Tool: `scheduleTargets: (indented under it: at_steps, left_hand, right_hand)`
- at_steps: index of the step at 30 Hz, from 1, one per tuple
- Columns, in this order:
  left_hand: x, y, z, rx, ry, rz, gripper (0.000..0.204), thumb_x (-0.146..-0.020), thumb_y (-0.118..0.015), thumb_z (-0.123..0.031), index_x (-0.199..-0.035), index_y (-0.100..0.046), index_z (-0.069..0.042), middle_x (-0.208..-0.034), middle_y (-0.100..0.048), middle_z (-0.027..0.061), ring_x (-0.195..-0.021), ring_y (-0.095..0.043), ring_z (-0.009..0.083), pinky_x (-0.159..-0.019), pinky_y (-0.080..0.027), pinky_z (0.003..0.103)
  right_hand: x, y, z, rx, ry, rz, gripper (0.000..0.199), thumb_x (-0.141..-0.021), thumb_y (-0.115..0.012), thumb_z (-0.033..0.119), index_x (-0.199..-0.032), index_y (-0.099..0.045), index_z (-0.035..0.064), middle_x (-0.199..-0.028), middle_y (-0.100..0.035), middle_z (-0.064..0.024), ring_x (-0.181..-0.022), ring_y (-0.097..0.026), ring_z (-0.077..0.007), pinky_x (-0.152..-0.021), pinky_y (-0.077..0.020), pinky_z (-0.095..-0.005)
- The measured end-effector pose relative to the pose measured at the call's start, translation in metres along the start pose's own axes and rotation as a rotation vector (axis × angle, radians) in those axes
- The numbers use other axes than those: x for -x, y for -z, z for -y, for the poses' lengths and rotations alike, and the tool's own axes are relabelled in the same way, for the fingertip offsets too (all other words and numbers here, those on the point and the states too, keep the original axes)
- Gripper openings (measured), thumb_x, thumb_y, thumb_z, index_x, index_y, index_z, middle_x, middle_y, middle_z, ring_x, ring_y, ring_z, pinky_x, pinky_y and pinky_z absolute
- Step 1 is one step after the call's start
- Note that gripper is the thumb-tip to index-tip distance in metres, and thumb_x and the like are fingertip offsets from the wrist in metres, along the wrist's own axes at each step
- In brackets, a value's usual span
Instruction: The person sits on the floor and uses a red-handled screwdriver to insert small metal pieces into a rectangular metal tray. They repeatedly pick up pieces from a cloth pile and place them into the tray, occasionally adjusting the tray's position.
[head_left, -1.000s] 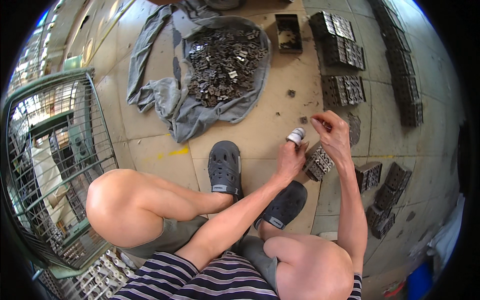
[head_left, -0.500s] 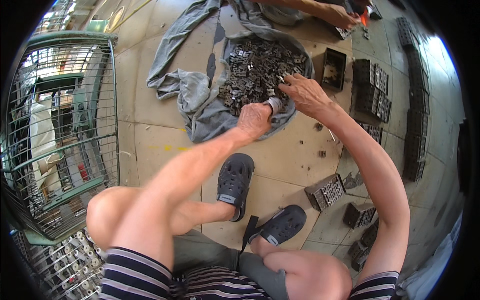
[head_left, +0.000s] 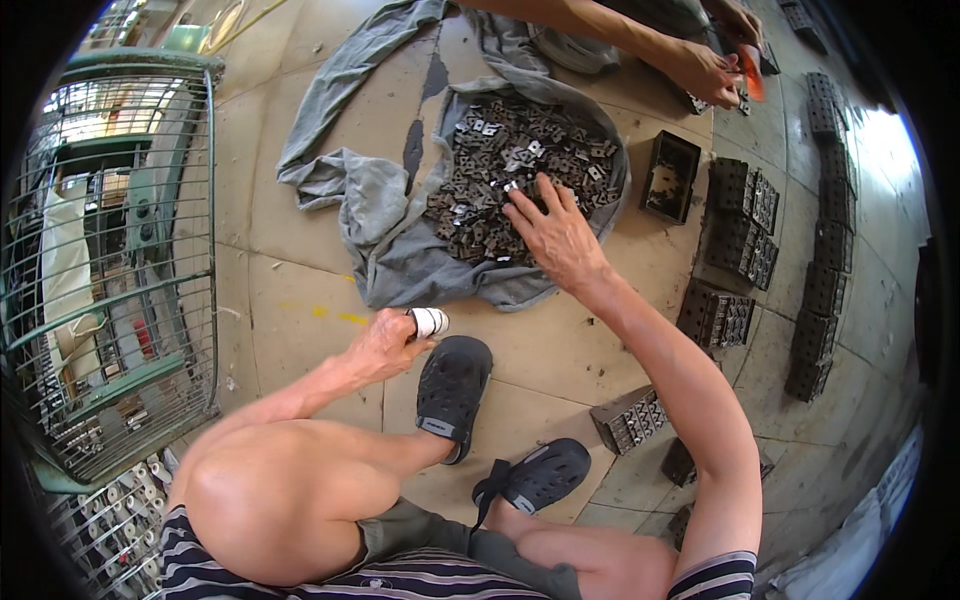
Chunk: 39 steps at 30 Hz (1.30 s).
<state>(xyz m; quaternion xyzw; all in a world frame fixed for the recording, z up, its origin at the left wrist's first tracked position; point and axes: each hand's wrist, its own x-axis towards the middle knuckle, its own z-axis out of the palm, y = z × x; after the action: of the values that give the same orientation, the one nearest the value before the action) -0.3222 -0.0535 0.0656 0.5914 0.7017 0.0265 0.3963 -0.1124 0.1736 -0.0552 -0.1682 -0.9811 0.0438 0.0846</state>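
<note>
The right hand point(head_left: 555, 235) lies flat and spread, fingers apart, on the heap of small metal parts point(head_left: 510, 180), fingertips touching the pieces at the heap's near side; the heap sits on a grey cloth point(head_left: 400, 260) spread over the floor point(head_left: 290, 300), toward the far middle of the floor in view; the left hand point(head_left: 385, 345) is curled shut around a small white roll point(head_left: 430, 322), held just above the floor beside the near edge of the cloth and just over a dark clog point(head_left: 452, 390) on the person's foot; a second clog point(head_left: 540, 475) sits nearer the body; dark trays point(head_left: 715, 315) packed with parts stand in rows along the right side of the floor, one open black box point(head_left: 668, 178) just right of the heap; another person's hand point(head_left: 705, 72) reaches in at the far edge, holding something orange; a green wire cage point(head_left: 110, 260) stands along the left edge.
</note>
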Motion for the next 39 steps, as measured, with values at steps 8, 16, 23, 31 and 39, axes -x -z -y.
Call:
scheduleTargets:
  at_steps: [8,16,23,31,39]
  left_hand:
    - [-0.027,0.008,0.006,0.291,0.147,-0.024,0.028,-0.089,-0.080,-0.008,-0.116,-0.075,-0.002,-0.089,-0.079,0.0130,-0.075,-0.068,0.0109,-0.072,-0.056,0.034]
    - [-0.015,-0.002,-0.003,0.404,0.326,0.127,0.033,-0.090,-0.080,-0.007,-0.121,-0.072,-0.001,-0.099,-0.079,0.0087,-0.090,-0.072,0.0124,-0.086,-0.059,0.033]
    - [-0.027,-0.003,0.004,0.450,0.325,0.088,0.034,-0.088,-0.081,-0.008,-0.120,-0.072,-0.001,-0.095,-0.080,0.0093,-0.090,-0.073,0.0131,-0.085,-0.059,0.034]
    - [-0.028,-0.010,0.001,0.580,0.371,0.108,0.038,-0.086,-0.083,-0.009,-0.122,-0.072,-0.001,-0.097,-0.080,0.0103,-0.091,-0.074,0.0135,-0.086,-0.059,0.033]
    - [-0.005,-0.013,0.023,0.690,0.406,0.055,0.040,-0.090,-0.080,-0.002,-0.128,-0.067,0.000,-0.105,-0.078,0.0088,-0.096,-0.073,0.0138,-0.087,-0.060,0.032]
  right_hand:
    - [0.015,0.009,0.000,-0.281,0.050,0.046,0.042,-0.091,-0.063,0.009,-0.132,-0.068,0.0024,-0.145,-0.062,-0.0117,-0.146,-0.045,-0.0325,-0.122,-0.0355,-0.0503]
    - [-0.038,-0.006,-0.036,-0.272,-0.305,-0.268,0.035,-0.080,-0.064,-0.004,-0.115,-0.066,-0.0024,-0.134,-0.063,-0.0188,-0.129,-0.056,-0.0386,-0.102,-0.0504,-0.0511]
    - [-0.037,-0.007,0.019,-0.213,-0.083,0.051,0.046,-0.094,-0.059,0.015,-0.136,-0.066,-0.0026,-0.152,-0.056,-0.0152,-0.145,-0.044,-0.0356,-0.120,-0.0332,-0.0623]
    - [-0.064,-0.015,-0.013,-0.478,-0.279,-0.338,0.032,-0.079,-0.056,-0.005,-0.108,-0.066,0.0025,-0.096,-0.070,-0.0155,-0.090,-0.067,-0.0392,-0.076,-0.0564,-0.0500]
    - [-0.139,-0.060,-0.057,-0.405,-0.547,-0.205,0.009,-0.087,-0.073,0.020,-0.084,-0.073,0.0119,-0.090,-0.067,-0.0095,-0.089,-0.070,-0.0334,-0.076,-0.0586,-0.0449]
